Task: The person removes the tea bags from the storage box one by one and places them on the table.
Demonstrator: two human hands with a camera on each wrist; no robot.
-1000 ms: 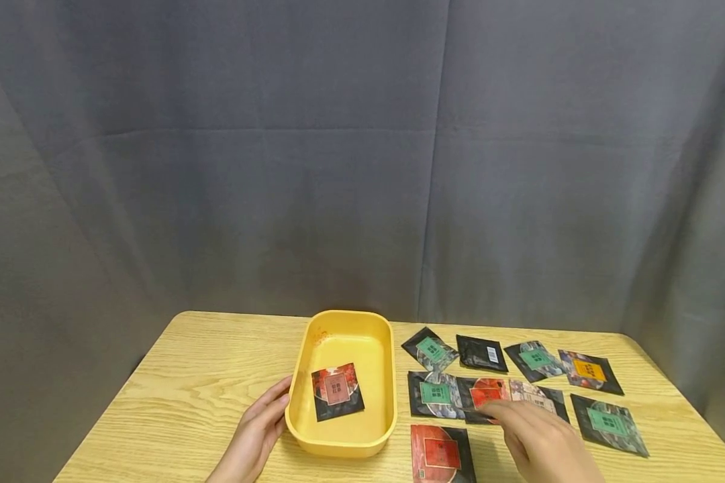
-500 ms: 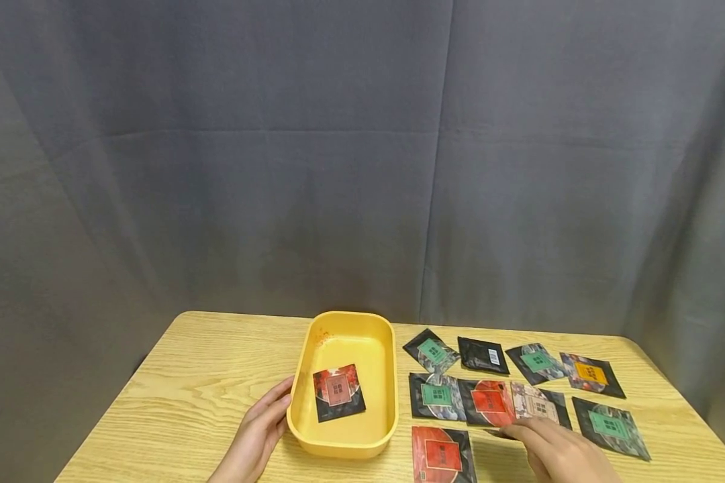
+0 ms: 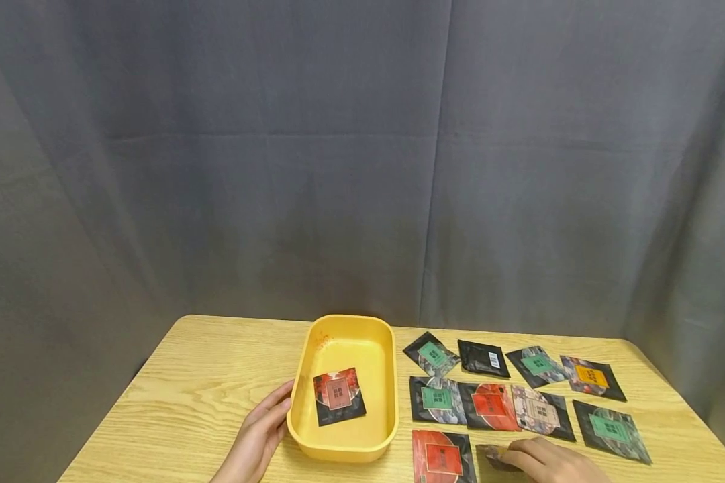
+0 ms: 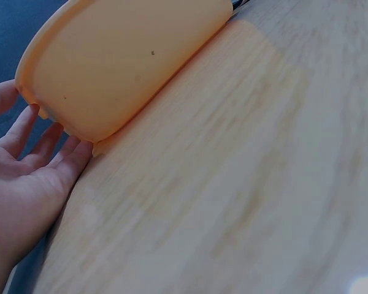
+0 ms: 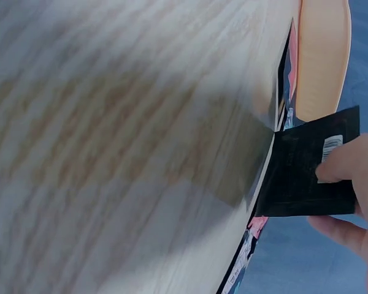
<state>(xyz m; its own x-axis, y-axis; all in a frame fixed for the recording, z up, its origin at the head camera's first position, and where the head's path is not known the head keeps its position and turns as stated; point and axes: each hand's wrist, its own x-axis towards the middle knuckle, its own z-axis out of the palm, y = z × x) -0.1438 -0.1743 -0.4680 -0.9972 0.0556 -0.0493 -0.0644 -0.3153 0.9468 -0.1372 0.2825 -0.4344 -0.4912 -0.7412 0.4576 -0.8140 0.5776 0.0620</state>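
My right hand point(image 3: 546, 459) pinches a flat tea sachet point(image 5: 300, 171) between thumb and fingers near the table's front edge. In the right wrist view its black back with a white barcode label shows, and it stands tilted with its lower edge right at the tabletop. To its left lies a red and black sachet point(image 3: 444, 457). My left hand point(image 3: 256, 429) touches the left side of a yellow plastic bin point(image 3: 338, 453) with fairly straight fingers; in the left wrist view the fingertips meet its corner. A red and black sachet with a pink label point(image 3: 340, 397) lies inside the bin.
Beyond the right hand, several sachets lie in rough rows, among them a red one point(image 3: 489, 406), a beige one point(image 3: 542, 412), a green-labelled one point(image 3: 611, 431), an orange-labelled one point(image 3: 592, 377) and a face-down black one point(image 3: 482, 358). A grey curtain point(image 3: 350, 168) hangs behind the wooden table point(image 3: 217, 362).
The right hand has moved toward the table's front edge and down with the sachet, uncovering the red and beige sachets. The left hand and the bin have stayed in place.
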